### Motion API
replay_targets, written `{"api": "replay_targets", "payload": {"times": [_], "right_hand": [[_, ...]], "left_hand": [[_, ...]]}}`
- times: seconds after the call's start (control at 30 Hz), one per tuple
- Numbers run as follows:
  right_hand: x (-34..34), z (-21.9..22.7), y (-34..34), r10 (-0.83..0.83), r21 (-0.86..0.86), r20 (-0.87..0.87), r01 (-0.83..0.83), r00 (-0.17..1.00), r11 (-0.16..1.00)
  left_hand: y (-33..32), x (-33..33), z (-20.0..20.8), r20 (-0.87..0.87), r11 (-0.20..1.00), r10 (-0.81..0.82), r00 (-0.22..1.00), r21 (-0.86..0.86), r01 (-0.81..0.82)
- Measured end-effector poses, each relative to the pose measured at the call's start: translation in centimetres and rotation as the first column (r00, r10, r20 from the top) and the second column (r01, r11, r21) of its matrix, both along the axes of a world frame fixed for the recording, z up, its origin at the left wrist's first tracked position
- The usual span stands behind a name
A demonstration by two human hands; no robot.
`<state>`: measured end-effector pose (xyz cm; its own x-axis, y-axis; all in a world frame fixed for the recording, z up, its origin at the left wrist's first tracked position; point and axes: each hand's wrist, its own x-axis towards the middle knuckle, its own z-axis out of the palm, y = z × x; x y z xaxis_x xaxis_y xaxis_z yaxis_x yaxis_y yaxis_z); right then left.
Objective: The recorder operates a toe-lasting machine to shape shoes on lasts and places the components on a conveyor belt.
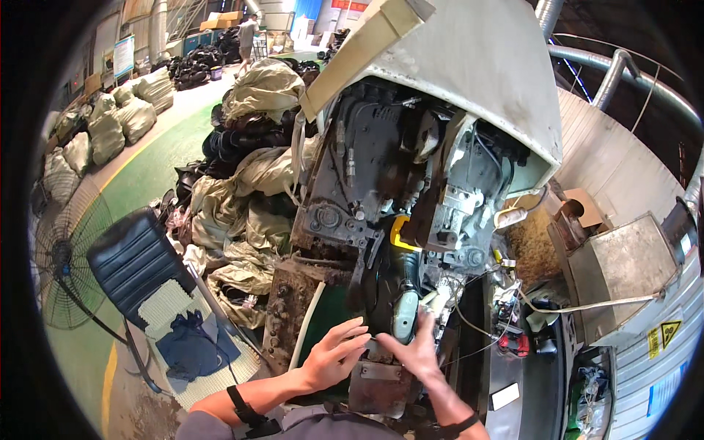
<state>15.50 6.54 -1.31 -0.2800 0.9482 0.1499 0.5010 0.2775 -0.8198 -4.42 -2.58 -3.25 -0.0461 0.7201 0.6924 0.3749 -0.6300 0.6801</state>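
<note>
In front of me a large machine [345, 183] has its cover raised. A dark, shoe-shaped piece [405, 268] sits in it, with a yellow part [401, 232] at its far end and a pale green plate [405, 315] at its near end. My right hand [416, 353] is open at that near end, thumb stretched out to the left; whether its fingers touch the piece I cannot tell. My left hand [331, 358] is held just left of it, fingers extended and slightly curved, holding nothing.
Pale sacks and dark goods [253, 176] are piled left of the machine. A black chair [139, 257] with a dark blue cloth [192, 348] and a fan [66, 249] stand at left. A metal box [623, 268] is on the right. Far back, a person [248, 37] stands.
</note>
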Motion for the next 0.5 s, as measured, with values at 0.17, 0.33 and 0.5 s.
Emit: {"api": "replay_targets", "payload": {"times": [0.17, 0.33, 0.5], "right_hand": [[-2.7, -1.8, -0.6, -0.112, 0.252, -0.079, 0.128, 0.991, 0.959], [-3.1, -1.6, -0.3, -0.221, 0.266, -0.032, 0.221, 0.975, 0.938], [0.3, 3.8, -2.8, -0.124, -0.277, -0.740, -0.131, 0.661, 0.952]], "left_hand": [[1.5, -1.0, -0.4, -0.044, 0.980, 0.183, 0.982, 0.083, -0.179], [2.8, -0.7, -0.5, 0.349, 0.973, 0.031, 0.937, -0.225, 0.051], [7.2, -1.8, 3.3, 0.591, 0.885, 0.149, 0.793, -0.438, 0.160]]}}
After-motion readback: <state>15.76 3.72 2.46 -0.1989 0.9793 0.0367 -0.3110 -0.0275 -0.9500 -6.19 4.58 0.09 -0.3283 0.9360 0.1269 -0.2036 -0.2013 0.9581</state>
